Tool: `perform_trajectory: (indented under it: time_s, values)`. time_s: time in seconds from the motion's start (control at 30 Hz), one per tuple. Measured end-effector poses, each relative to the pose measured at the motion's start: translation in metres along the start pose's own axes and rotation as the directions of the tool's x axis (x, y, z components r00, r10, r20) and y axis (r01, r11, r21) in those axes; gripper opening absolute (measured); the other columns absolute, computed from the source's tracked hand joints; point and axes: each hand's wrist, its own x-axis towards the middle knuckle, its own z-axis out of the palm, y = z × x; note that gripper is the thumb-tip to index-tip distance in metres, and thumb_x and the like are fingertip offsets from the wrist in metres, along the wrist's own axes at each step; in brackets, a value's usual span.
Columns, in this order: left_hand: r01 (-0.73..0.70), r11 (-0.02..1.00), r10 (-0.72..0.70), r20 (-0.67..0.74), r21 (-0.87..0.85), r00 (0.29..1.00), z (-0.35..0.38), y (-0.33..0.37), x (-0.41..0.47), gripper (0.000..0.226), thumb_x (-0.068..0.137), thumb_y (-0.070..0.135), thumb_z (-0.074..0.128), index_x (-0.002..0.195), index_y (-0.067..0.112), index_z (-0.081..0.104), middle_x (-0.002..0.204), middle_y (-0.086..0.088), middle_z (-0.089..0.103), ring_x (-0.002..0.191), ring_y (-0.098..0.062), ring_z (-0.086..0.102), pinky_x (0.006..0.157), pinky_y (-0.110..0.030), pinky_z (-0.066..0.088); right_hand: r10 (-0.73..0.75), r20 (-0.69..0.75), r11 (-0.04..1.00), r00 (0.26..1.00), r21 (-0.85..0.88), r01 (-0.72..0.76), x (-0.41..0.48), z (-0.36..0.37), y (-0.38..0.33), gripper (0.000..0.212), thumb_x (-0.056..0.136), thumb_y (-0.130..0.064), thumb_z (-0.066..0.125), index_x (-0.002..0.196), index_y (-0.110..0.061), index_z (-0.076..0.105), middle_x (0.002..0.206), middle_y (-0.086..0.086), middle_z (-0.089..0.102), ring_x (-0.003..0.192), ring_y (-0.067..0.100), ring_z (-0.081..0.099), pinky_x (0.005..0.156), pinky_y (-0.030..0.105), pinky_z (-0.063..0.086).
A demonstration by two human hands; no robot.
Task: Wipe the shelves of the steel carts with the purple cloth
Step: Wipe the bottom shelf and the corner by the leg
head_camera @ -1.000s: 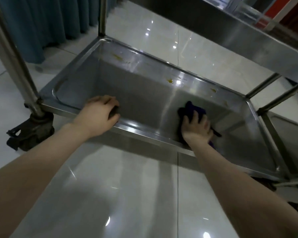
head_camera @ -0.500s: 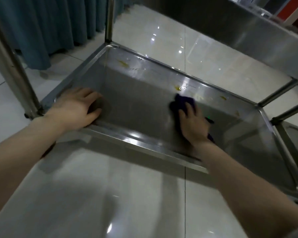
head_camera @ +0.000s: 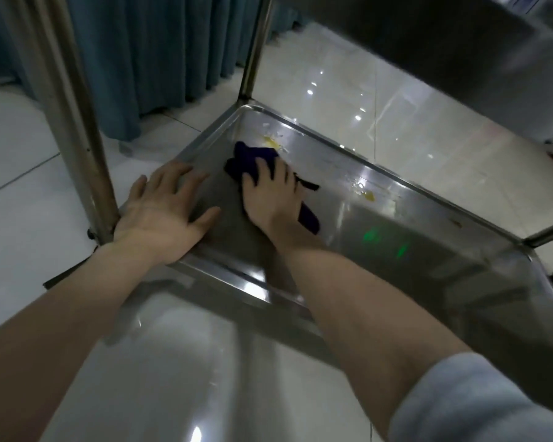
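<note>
The right hand (head_camera: 270, 193) presses flat, fingers straight, on the purple cloth (head_camera: 249, 157) on the cart's bottom shelf (head_camera: 428, 250). The left hand (head_camera: 163, 212) rests at the cloth's eight o'clock, fingers spread wide; a yellow stain (head_camera: 271, 142) lies at one o'clock.

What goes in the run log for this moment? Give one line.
step: wiping bottom shelf | right hand: presses cloth flat | left hand: flat on shelf | remaining: yellow stain by cloth, another further right
</note>
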Motion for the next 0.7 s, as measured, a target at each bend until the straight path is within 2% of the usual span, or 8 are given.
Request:
perform_trajectory:
  time_s: [0.1, 0.2, 0.27, 0.33, 0.43, 0.5, 0.57, 0.7]
  values:
    - [0.033, 0.996, -0.036, -0.031, -0.088, 0.999, -0.001, 0.002, -0.001, 0.064, 0.092, 0.059, 0.034, 0.148, 0.031, 0.022, 0.156, -0.002, 0.023, 0.146, -0.023, 0.013, 0.118, -0.047, 0.016, -0.191, 0.054, 0.982, 0.980, 0.025, 0.189, -0.002, 0.009, -0.024, 0.054, 0.102, -0.049, 0.027, 0.153, -0.030, 0.023, 0.162, 0.004, 0.013, 0.149, 0.026, 0.010, 0.120, 0.047, 0.009]
    - [0.083, 0.992, -0.087, -0.042, -0.092, 0.995, -0.002, 0.003, -0.003, 0.064, 0.094, 0.055, 0.033, 0.149, 0.026, 0.023, 0.156, -0.008, 0.025, 0.146, -0.027, 0.013, 0.118, -0.046, 0.017, -0.137, 0.023, 0.990, 0.990, -0.040, 0.138, -0.015, 0.001, 0.009, 0.051, 0.103, -0.047, 0.027, 0.152, -0.031, 0.025, 0.162, 0.002, 0.017, 0.148, 0.024, 0.015, 0.119, 0.042, 0.013]
    - [0.103, 0.992, -0.106, -0.036, -0.076, 0.994, -0.002, 0.004, -0.003, 0.063, 0.094, 0.053, 0.033, 0.149, 0.024, 0.025, 0.155, -0.012, 0.026, 0.146, -0.029, 0.016, 0.118, -0.045, 0.016, -0.042, -0.052, 0.984, 0.998, -0.176, 0.032, -0.034, -0.009, 0.055, 0.049, 0.105, -0.040, 0.024, 0.152, -0.025, 0.028, 0.161, 0.003, 0.019, 0.147, 0.026, 0.017, 0.117, 0.042, 0.019]
    - [0.112, 0.991, -0.115, -0.045, -0.069, 0.992, 0.000, 0.005, -0.002, 0.063, 0.094, 0.053, 0.034, 0.148, 0.022, 0.025, 0.153, -0.013, 0.029, 0.143, -0.031, 0.021, 0.117, -0.045, 0.018, 0.178, -0.111, 0.975, 0.978, -0.114, -0.190, -0.050, -0.025, 0.107, 0.049, 0.105, -0.039, 0.028, 0.151, -0.022, 0.031, 0.159, 0.007, 0.025, 0.144, 0.029, 0.024, 0.114, 0.046, 0.025]
    - [0.137, 0.987, -0.143, -0.071, -0.084, 0.987, 0.003, 0.005, -0.001, 0.070, 0.093, 0.056, 0.034, 0.151, 0.023, 0.014, 0.153, -0.011, 0.030, 0.143, -0.030, 0.023, 0.118, -0.042, 0.016, 0.516, -0.086, 0.856, 0.852, 0.002, -0.518, -0.053, -0.043, 0.150, 0.053, 0.101, -0.045, 0.030, 0.151, -0.028, 0.026, 0.158, 0.009, 0.021, 0.143, 0.034, 0.024, 0.115, 0.051, 0.020]
    - [0.125, 0.988, -0.133, -0.082, -0.095, 0.988, 0.004, 0.005, -0.001, 0.073, 0.092, 0.058, 0.033, 0.152, 0.026, 0.006, 0.154, -0.010, 0.028, 0.143, -0.028, 0.022, 0.118, -0.041, 0.015, 0.594, -0.105, 0.803, 0.797, 0.016, -0.596, -0.042, -0.041, 0.145, 0.054, 0.100, -0.045, 0.030, 0.150, -0.024, 0.027, 0.157, 0.013, 0.020, 0.143, 0.035, 0.020, 0.117, 0.051, 0.014]
    - [0.114, 0.988, -0.124, -0.096, -0.104, 0.988, 0.005, 0.006, -0.002, 0.074, 0.091, 0.059, 0.031, 0.152, 0.029, 0.002, 0.155, -0.009, 0.027, 0.143, -0.028, 0.021, 0.119, -0.040, 0.012, 0.533, -0.111, 0.843, 0.839, -0.017, -0.538, -0.030, -0.032, 0.119, 0.058, 0.099, -0.047, 0.027, 0.150, -0.019, 0.027, 0.156, 0.017, 0.022, 0.142, 0.037, 0.021, 0.116, 0.053, 0.016]
    - [0.113, 0.988, -0.125, -0.118, -0.106, 0.985, 0.008, 0.004, -0.002, 0.074, 0.090, 0.061, 0.028, 0.153, 0.028, 0.004, 0.155, -0.008, 0.027, 0.143, -0.027, 0.020, 0.118, -0.039, 0.010, 0.281, -0.132, 0.958, 0.951, -0.031, -0.287, 0.015, -0.002, 0.042, 0.054, 0.100, -0.048, 0.033, 0.148, -0.025, 0.032, 0.157, 0.013, 0.023, 0.143, 0.035, 0.024, 0.117, 0.049, 0.016]
